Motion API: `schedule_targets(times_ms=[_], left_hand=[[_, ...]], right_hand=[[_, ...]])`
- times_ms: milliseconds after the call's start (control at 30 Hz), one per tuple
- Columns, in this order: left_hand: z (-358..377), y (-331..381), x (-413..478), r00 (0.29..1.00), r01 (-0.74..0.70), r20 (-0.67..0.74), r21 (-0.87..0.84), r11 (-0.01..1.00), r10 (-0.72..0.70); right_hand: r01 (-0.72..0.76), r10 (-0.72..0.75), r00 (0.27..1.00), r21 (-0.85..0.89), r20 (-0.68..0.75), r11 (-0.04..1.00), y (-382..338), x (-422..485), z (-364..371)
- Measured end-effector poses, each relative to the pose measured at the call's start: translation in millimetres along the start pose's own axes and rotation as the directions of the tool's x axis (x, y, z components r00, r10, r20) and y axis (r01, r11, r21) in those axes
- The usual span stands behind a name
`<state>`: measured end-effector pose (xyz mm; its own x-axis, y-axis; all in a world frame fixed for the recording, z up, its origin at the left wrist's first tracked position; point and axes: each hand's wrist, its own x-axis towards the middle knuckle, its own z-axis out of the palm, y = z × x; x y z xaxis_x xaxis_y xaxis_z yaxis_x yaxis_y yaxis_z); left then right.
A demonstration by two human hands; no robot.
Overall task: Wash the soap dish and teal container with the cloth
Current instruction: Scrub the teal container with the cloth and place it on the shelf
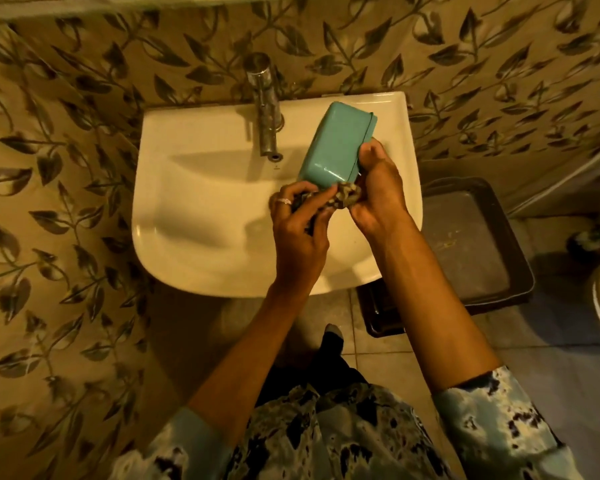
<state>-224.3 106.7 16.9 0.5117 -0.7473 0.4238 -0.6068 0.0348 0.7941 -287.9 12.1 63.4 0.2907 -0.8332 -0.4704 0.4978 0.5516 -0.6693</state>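
At frame centre, a rigid teal plastic container point(333, 147), judged light and slippery, is gripped at its rim by the right hand point(378, 188), a mottled cloth point(343, 199) clutched in the left hand point(298, 230).

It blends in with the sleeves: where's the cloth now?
Head view, centre: the cloth is bunched in the left hand, against the near end of the container held by the right hand, over the sink.

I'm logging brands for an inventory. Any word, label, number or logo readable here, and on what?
No text can be read.
The small dark mark on the sink below the tap: too small to read.
The teal container: no label on the sides shown.
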Motion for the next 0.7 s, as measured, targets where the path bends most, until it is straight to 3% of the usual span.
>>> schedule_targets(times_ms=[67, 133, 267, 367, 467, 567, 700], left_hand=[[-2, 13, 15, 0.999, -0.022, -0.026, 0.025, 0.999, 0.022], [-4, 28, 36, 1.0, -0.001, -0.002, 0.093, 0.996, 0.001], [1, 39, 92, 0.965, 0.043, 0.228, 0.339, 0.94, -0.126], [2, 40, 116, 0.891, 0.103, 0.388, 0.333, 0.937, -0.236], [1, 41, 102, 0.884, 0.059, 0.428, 0.303, 0.951, -0.191], [-8, 35, 62, 0.914, 0.037, 0.378, 0.288, 0.957, -0.149], [-16, 16, 25, 0.923, 0.112, 0.34, 0.213, 0.971, -0.181]], right_hand=[[0.052, -0.051, 0.999, -0.127, 0.008, 0.991, 3, -5, 4], [0.043, -0.039, 0.999, -0.133, 0.038, 0.99, 17, -11, 4], [-0.029, 0.031, 0.999, -0.129, 0.013, 0.991, 45, -20, 4], [0.038, -0.034, 0.999, -0.181, 0.028, 0.983, 45, -15, 4], [-0.036, 0.035, 0.999, 0.019, 0.014, 0.999, 34, -8, 3], [-0.1, 0.095, 0.995, 0.263, 0.035, 0.959, 22, -4, -2], [-0.115, 0.104, 0.993, 0.21, 0.062, 0.971, 14, -6, -3]])
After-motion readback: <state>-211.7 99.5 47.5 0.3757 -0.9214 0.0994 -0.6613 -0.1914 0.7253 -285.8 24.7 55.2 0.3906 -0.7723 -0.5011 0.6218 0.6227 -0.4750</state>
